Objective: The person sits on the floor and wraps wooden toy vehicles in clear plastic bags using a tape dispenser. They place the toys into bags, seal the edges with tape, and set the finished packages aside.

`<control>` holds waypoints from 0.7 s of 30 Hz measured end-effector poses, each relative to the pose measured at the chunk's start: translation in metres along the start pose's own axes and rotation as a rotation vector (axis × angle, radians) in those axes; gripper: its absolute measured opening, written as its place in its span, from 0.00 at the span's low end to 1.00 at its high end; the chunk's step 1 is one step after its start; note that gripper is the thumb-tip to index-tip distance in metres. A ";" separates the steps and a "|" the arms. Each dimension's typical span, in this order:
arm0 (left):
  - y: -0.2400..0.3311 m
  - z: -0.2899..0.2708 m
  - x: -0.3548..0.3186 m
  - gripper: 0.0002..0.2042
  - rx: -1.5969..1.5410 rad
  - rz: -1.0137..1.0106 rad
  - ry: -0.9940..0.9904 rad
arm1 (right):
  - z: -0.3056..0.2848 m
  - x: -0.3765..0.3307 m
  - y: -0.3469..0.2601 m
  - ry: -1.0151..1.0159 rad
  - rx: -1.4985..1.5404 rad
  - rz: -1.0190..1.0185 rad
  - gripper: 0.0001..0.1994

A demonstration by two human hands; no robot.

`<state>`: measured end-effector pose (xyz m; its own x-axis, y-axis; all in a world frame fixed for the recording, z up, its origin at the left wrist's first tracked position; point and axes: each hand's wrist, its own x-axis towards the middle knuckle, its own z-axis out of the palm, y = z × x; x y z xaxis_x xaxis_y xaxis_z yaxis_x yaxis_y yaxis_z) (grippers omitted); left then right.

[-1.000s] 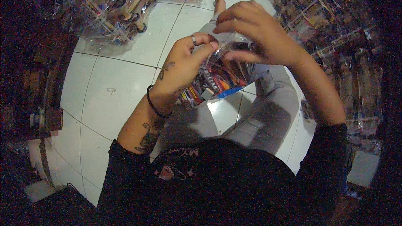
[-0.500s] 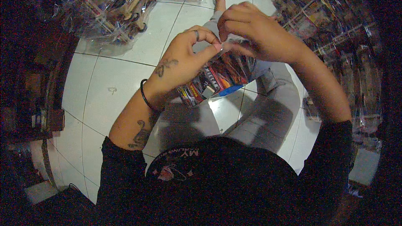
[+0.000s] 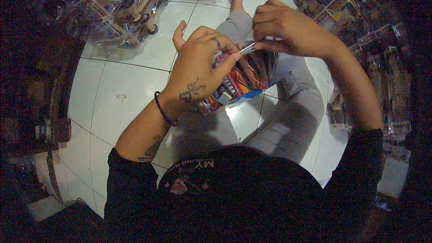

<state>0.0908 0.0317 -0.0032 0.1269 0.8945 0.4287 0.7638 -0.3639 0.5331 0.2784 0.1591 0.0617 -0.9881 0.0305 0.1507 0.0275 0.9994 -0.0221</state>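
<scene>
Head view: L hand & R hand fingers pinch clear bag's top edge, printed pack alr. inside, can't tell if sealed.

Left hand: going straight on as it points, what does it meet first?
The left hand would probably meet the right hand, along the clear plastic edge between them; depth is unclear.

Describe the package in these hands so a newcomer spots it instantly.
Start at the white tiled floor, then find the grey-trousered legs over it. There, the left hand and right hand pinch the clear wrapping of a red and orange printed package. Unlike the wrapped bundles nearby, it is held, with bright blue along its lower edge.
</scene>
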 end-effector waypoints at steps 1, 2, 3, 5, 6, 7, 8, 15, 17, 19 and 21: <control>0.000 0.002 0.000 0.07 0.009 0.013 0.025 | -0.004 -0.001 0.000 -0.069 -0.029 0.079 0.08; 0.001 0.007 0.000 0.06 0.016 0.026 0.051 | -0.005 -0.003 0.000 0.035 -0.043 0.083 0.09; 0.002 0.009 0.000 0.06 0.016 0.049 0.103 | -0.006 -0.005 0.000 0.105 -0.018 -0.011 0.09; 0.004 0.011 0.002 0.04 0.018 0.099 0.204 | -0.001 -0.007 -0.002 0.154 0.027 -0.062 0.09; 0.004 0.009 0.002 0.05 0.051 0.116 0.204 | 0.004 -0.008 -0.002 0.085 0.024 -0.091 0.09; 0.004 0.005 0.001 0.05 0.085 0.132 0.201 | 0.008 -0.009 -0.002 0.133 0.045 -0.062 0.09; 0.004 -0.001 0.000 0.05 0.128 0.134 0.134 | 0.013 -0.009 -0.002 0.117 0.040 -0.058 0.09; 0.004 -0.004 -0.009 0.08 -0.048 0.030 0.041 | 0.024 -0.004 -0.004 0.137 0.190 -0.056 0.09; 0.001 0.007 -0.006 0.07 -0.094 -0.001 0.028 | 0.022 -0.004 -0.009 0.115 0.200 -0.027 0.09; -0.004 0.014 -0.002 0.08 -0.273 -0.056 0.016 | 0.021 -0.005 -0.015 0.153 0.119 -0.028 0.09; -0.010 0.013 0.001 0.08 -0.762 -0.375 -0.240 | 0.023 -0.009 -0.019 0.241 -0.078 -0.072 0.09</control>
<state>0.0915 0.0399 -0.0175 0.1475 0.9890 0.0089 0.1629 -0.0332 0.9861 0.2831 0.1389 0.0382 -0.9236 -0.0469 0.3806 -0.0210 0.9972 0.0721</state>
